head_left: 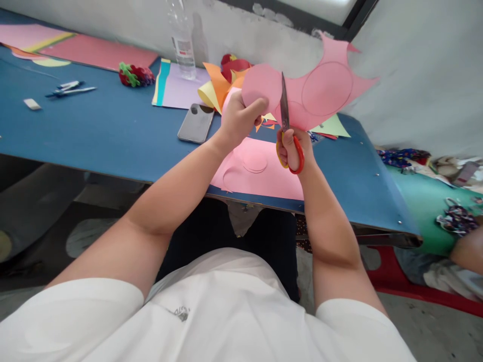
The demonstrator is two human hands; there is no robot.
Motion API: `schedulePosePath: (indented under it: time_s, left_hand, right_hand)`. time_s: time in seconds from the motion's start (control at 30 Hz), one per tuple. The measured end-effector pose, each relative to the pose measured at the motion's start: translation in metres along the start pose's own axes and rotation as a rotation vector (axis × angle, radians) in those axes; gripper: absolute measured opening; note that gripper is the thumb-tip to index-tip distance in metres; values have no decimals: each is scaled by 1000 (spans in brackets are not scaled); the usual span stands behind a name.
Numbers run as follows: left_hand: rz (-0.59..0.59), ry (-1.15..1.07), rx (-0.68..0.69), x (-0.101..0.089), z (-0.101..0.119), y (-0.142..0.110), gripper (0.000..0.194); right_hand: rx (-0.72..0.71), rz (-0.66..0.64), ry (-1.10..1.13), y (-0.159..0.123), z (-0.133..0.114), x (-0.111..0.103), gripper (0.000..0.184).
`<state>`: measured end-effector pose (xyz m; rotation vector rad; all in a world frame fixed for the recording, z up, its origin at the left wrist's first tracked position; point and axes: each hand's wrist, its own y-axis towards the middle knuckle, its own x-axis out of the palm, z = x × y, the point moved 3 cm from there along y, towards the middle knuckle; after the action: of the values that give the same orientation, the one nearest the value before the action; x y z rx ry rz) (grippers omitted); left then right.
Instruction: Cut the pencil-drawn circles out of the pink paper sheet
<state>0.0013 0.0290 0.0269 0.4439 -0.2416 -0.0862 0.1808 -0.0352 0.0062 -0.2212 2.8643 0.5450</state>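
Observation:
My left hand (241, 113) is closed on a sheet of pink paper (262, 88), thumb on top, raised above the table. In my right hand (296, 146) are scissors (286, 108) with red and yellow handles, their blades pointing up against the paper. To the right of the blades the paper has a jagged cut outline and a drawn circle (327, 89). Below my hands another pink sheet (279, 176) lies at the table's front edge, with small pink paper discs (255, 160) on it.
The blue table (124, 130) holds a phone (196, 123), a clear bottle (183, 48), pens (71, 89), an eraser (32, 104) and a fuzzy red-green craft piece (136, 75). Orange paper scraps (218, 85) lie behind my left hand. At right, part of another person's arm (470, 251) shows.

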Motion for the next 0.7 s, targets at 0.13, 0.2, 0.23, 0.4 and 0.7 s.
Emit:
schedulePosePath:
  time_s: [0.13, 0.2, 0.23, 0.4, 0.7]
  left_hand:
    - [37, -26, 18, 3, 6, -1, 54]
    - [42, -43, 13, 3, 8, 0, 55]
    - [43, -42, 22, 3, 8, 0, 56]
    - [34, 9, 75, 0, 4, 5, 55]
    - [24, 91, 153, -3, -2, 10, 49]
  right_hand:
    - [4, -9, -5, 3, 4, -2, 82]
    - [5, -24, 4, 5, 6, -3, 82]
    - [4, -30, 9, 5, 7, -3, 81]
    - [2, -16, -5, 6, 6, -4, 81]
    - [7, 17, -10, 4, 4, -2, 83]
